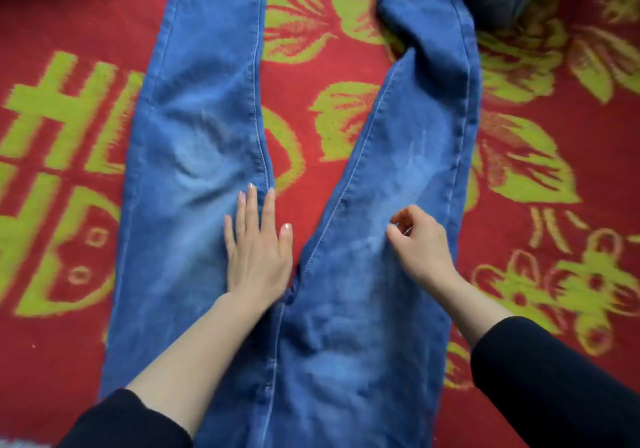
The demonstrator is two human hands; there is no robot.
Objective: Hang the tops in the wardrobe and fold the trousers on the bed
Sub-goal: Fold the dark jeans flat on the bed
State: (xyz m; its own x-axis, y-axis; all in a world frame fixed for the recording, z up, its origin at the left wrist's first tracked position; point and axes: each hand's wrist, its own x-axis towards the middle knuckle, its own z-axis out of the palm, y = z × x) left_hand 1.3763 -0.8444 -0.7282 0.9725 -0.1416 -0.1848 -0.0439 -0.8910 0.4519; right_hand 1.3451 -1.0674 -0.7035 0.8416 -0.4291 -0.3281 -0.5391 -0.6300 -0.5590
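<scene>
The blue faded denim trousers [194, 136] are lying spread on the red-and-green patterned bed [52, 326], legs pointing to 12 o'clock. The left grip [258, 253] is pressing flat beside the crotch. At its 3 o'clock, the right grip [420, 243] is hovering, loosely curled and empty. Smoothing the creases before laying leg over leg is looking wisest.

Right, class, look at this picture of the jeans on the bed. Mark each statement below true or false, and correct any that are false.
1. The jeans lie spread out with their two legs apart. True.
2. The left hand is clenched in a fist. False: it lies flat on the jeans with its fingers straight.
3. The bedspread is plain white. False: it is red with yellow-green patterns.
4. The right hand has curled fingers and is over the other leg of the jeans. True.
5. The right sleeve is dark. True.
</scene>
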